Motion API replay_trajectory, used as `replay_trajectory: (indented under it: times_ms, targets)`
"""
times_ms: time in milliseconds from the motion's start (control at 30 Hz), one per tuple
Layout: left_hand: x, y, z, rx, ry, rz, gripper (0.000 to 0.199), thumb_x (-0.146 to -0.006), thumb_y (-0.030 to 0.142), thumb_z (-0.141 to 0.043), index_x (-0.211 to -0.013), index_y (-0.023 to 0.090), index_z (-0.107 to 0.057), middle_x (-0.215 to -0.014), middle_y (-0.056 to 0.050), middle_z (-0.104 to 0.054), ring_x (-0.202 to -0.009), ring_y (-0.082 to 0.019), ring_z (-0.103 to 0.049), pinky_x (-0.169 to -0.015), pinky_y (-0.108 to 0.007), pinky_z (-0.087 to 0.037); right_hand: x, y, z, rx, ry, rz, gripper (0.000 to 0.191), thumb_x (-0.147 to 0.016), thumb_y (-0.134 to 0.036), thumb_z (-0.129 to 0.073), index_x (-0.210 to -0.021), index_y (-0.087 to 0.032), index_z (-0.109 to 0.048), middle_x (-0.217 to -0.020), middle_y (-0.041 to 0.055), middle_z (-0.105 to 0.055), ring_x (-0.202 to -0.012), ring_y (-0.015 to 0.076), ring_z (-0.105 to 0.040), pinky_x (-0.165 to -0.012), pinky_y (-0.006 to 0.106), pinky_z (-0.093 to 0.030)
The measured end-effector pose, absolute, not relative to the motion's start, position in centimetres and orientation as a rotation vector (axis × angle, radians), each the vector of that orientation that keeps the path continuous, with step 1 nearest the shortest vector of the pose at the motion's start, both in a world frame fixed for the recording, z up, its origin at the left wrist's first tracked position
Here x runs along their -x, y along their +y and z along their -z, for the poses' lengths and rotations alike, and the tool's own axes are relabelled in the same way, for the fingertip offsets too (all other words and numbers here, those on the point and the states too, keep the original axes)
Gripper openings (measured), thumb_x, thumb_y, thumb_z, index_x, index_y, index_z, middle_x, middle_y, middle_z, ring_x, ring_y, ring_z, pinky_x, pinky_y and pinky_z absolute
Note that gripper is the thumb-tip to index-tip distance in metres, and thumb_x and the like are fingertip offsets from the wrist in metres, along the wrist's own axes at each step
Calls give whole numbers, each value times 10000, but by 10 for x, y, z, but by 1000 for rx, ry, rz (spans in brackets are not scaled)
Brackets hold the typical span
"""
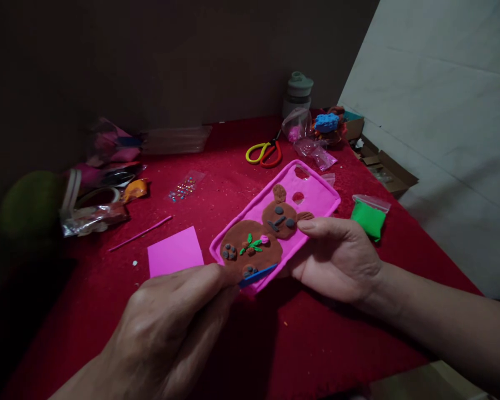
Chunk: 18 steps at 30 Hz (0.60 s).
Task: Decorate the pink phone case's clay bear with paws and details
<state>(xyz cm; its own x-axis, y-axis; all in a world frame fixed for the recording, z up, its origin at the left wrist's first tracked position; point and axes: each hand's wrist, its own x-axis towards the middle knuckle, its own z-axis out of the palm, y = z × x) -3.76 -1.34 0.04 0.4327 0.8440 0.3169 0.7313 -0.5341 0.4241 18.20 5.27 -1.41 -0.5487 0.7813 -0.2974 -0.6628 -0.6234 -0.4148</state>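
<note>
A pink phone case [316, 195] is tilted above the red table, its back covered in pink clay. On it lies a brown clay bear [250, 233] with grey eyes and paw pads, green leaves and a small pink bud on its belly. My right hand [337, 255] grips the case's right edge, thumb on top near the bear's ear. My left hand [179, 322] is closed on a flat blue tool [258, 274], whose blade lies along the case's lower edge beside the bear's foot.
On the red cloth [308, 333] lie a pink square [175, 251], a pink stick [141, 233], a gem sheet [186, 188], scissors [265, 153] and a green clay bag [369, 216]. Bagged supplies [100, 214] sit left; a bottle [298, 94] stands behind.
</note>
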Motion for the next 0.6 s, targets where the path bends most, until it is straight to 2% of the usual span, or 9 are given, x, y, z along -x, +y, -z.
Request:
replay_trajectory:
  times_ms: [67,133,333,433,600]
  targets:
    - [40,-16,2,-2484,1455,-779,214,-933,314,-503,-1129,294,-585,-944,27,-733,-762,-129,-690,-710,-193,-518,-183,53,15,564,-338,-2197,162,-643,-113,-605,-782,-160,-673,-778,14,-700,-770,191,-657,-924,436,-522]
    - [40,-17,2,-2493,1493,-816,226,-938,372,-488,-1123,303,-597,-978,23,-732,-799,-141,-690,-747,-204,-523,-183,53,15,537,-351,-2207,132,-649,-117,-609,-760,-160,-666,-759,16,-692,-795,204,-662,-939,453,-510]
    - [31,-12,-3,-2451,1388,-798,179,-934,247,-492,-1089,300,-565,-864,50,-726,-646,-96,-664,-569,-162,-470,-181,51,12,543,-373,-2195,130,-670,-116,-585,-754,-156,-676,-731,19,-683,-808,206,-664,-947,449,-504]
    - [27,-8,-5,-2436,1327,-772,141,-939,202,-459,-1000,282,-557,-809,58,-720,-575,-77,-645,-496,-156,-431,-180,51,12,550,-396,-2207,149,-674,-132,-572,-774,-155,-680,-716,27,-678,-865,233,-670,-946,471,-500]
    - [25,-6,-8,-2422,1308,-764,127,-939,191,-459,-946,273,-555,-761,62,-709,-574,-78,-651,-491,-154,-432,-181,52,14,539,-421,-2217,130,-663,-148,-600,-771,-152,-672,-714,31,-675,-880,252,-672,-947,504,-497]
